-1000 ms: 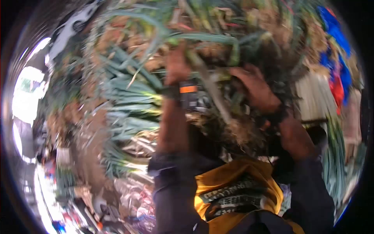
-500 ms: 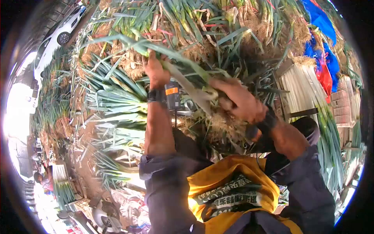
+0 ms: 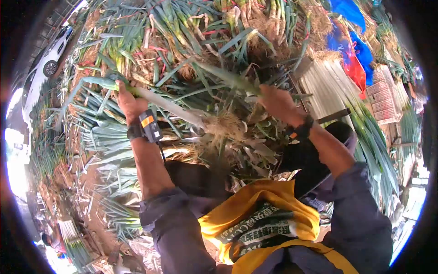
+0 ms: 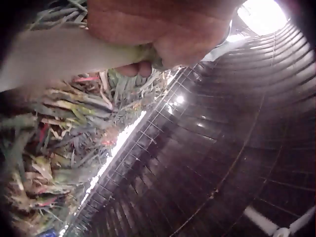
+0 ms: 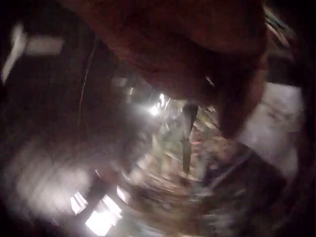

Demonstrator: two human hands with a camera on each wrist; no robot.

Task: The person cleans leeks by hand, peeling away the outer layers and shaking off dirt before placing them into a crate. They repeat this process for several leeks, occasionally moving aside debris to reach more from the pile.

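My left hand (image 3: 132, 104) grips a leek (image 3: 171, 106) by its upper stalk, where white turns to green. Its leaves bend over past the fist to the left, and its root end (image 3: 224, 126) points right. In the left wrist view, curled fingers wrap the pale stalk (image 4: 64, 53). To the right, my right hand (image 3: 280, 106) holds a long green leaf (image 3: 228, 78) that stretches up and left, apart from the leek. The right wrist view is dark and blurred; a narrow green strip (image 5: 186, 148) hangs below that hand.
Bundled leeks (image 3: 178, 27) with dry roots cover the far side. Loose leeks (image 3: 109, 137) lie in a row at the left. Cleaned white stalks (image 3: 326, 86) are stacked at the right, near a pink crate (image 3: 385, 98) and blue plastic (image 3: 349, 16). Trimmings (image 3: 251, 155) are heaped before the knees.
My left hand has moved left and down with the leek, its root end swinging toward level. My right hand, earlier at the stalk, is now apart from it with a leaf.
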